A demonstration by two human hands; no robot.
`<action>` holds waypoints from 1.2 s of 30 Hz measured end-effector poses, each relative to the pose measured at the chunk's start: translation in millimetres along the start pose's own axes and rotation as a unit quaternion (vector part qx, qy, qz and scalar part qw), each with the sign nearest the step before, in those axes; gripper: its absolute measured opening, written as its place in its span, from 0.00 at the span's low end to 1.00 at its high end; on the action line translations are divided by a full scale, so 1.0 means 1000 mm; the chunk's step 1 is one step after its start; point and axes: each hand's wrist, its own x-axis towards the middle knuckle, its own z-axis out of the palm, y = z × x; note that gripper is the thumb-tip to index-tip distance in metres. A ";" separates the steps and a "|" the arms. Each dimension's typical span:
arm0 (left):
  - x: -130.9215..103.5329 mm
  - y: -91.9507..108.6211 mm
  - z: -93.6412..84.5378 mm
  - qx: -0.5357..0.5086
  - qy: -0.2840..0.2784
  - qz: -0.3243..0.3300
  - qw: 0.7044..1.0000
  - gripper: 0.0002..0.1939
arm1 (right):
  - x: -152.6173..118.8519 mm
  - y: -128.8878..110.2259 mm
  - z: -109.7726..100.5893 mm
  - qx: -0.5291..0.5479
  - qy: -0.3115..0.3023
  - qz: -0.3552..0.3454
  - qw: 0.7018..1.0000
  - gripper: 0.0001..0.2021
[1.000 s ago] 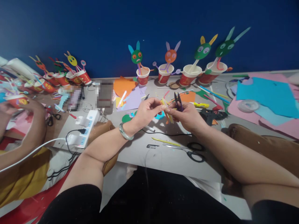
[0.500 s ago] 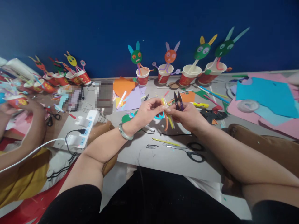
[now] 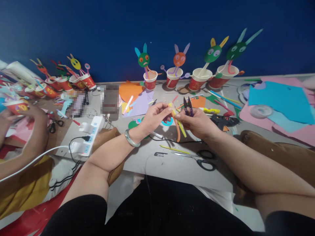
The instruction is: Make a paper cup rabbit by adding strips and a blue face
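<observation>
Between my two hands is a small bundle of thin strips, a yellow strip (image 3: 181, 127) and an orange strip (image 3: 177, 131), whose loose ends hang down. My left hand (image 3: 156, 118) is closed, pinching the bundle's upper end. My right hand (image 3: 198, 124) is closed too, its thumb and finger at the bundle's right side. Small purple-handled scissors (image 3: 188, 106) are held in that same right hand, their dark blades pointing up and apart. Below both hands, black-handled scissors (image 3: 206, 160) lie on the table beside a yellow strip (image 3: 174, 149) and a pen cap (image 3: 160, 154).
Rabbit-like paper figures stand in red-and-white paper cups (image 3: 174, 80) along the blue wall. To the right lie a glue gun (image 3: 225, 120), a tape roll (image 3: 261, 111) and blue paper (image 3: 280, 101). A power strip (image 3: 94, 134) and a co-worker's arm (image 3: 36, 134) are left.
The strips have turned slightly between my fingers, and the hanging orange end has swung right and lower. Both arms stay almost in place.
</observation>
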 end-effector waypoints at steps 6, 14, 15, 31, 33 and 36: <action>0.001 0.000 -0.001 0.032 0.026 0.007 0.999 0.16 | 0.000 0.000 0.000 -0.033 0.003 -0.018 0.999 0.31; 0.001 0.001 -0.001 0.028 0.026 0.041 0.998 0.25 | 0.001 0.002 -0.002 -0.078 0.024 -0.039 0.996 0.32; 0.000 0.002 0.000 0.020 0.025 0.029 0.999 0.23 | 0.001 0.002 -0.001 -0.078 0.025 -0.039 0.996 0.32; -0.001 0.002 -0.002 0.069 0.016 0.057 0.996 0.24 | -0.001 0.002 0.003 -0.074 0.004 -0.039 0.996 0.31; -0.001 0.002 -0.001 0.064 0.025 0.051 0.996 0.25 | -0.001 0.003 0.003 -0.074 0.008 -0.038 0.997 0.32; -0.001 0.001 0.000 0.036 0.021 0.024 0.999 0.26 | -0.001 0.004 0.002 -0.077 0.014 -0.045 0.996 0.32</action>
